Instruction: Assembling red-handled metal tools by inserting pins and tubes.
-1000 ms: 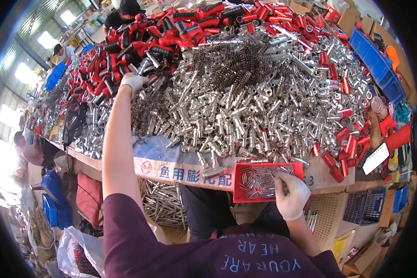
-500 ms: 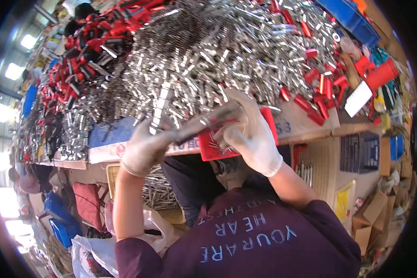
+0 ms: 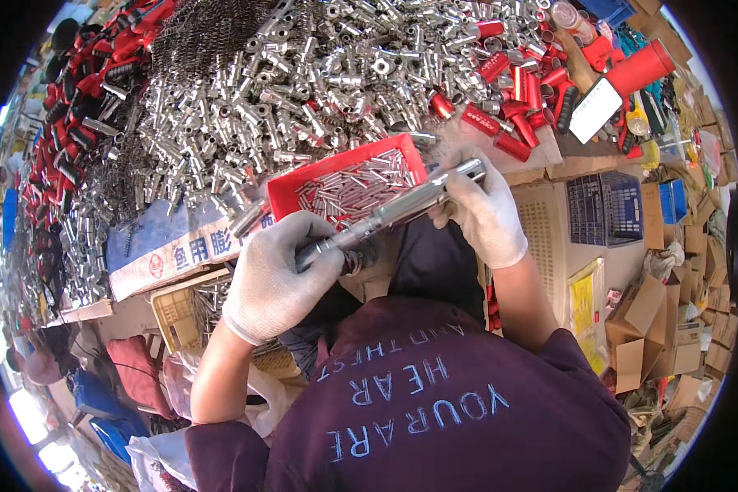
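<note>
Over the near edge of the table [image 3: 566, 169], a metal tube [image 3: 395, 210] slants in front of a red tray [image 3: 284, 198]. The left hand [image 3: 275, 277] curls closed around its lower end; the right hand [image 3: 488, 217] grips its upper end, thumb and fingers closed. Its sections look already joined, while heaped metal parts [image 3: 246, 115] and the tray's pins [image 3: 357, 189] lie loose. Fingers partly cover both ends; the tube's inside cannot be made out.
</note>
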### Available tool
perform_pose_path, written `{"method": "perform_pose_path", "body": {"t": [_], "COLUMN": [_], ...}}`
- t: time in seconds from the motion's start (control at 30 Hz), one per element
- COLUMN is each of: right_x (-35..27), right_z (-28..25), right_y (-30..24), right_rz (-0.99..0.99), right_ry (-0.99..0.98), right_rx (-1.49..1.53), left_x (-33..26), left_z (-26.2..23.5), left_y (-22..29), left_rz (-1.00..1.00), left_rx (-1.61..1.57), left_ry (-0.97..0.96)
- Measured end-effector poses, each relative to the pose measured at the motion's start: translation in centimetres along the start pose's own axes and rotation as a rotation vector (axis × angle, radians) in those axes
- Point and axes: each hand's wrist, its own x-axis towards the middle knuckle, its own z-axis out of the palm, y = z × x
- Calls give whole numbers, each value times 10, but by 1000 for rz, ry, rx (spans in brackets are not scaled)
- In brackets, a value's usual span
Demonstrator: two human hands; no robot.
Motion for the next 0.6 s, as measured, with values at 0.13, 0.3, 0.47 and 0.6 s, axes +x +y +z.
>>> {"method": "perform_pose_path", "body": {"t": [0.13, 0.3, 0.47, 0.6], "right_x": [-5, -11, -22, -25], "right_z": [14, 27, 46, 53], "right_y": [-3, 7, 2, 5], "right_rz": [42, 171, 297, 330], "right_ry": [-49, -77, -227, -254], "right_rx": [-101, -36, -218, -183], "left_x": [3, -3, -10, -25], "left_z": [1, 16, 36, 48], "left_y": [12, 4, -4, 9], "left_rz": [-155, 67, 253, 242], "left_rx": [-143, 143, 440, 545], "left_ry": [-8, 153, 208, 235]}}
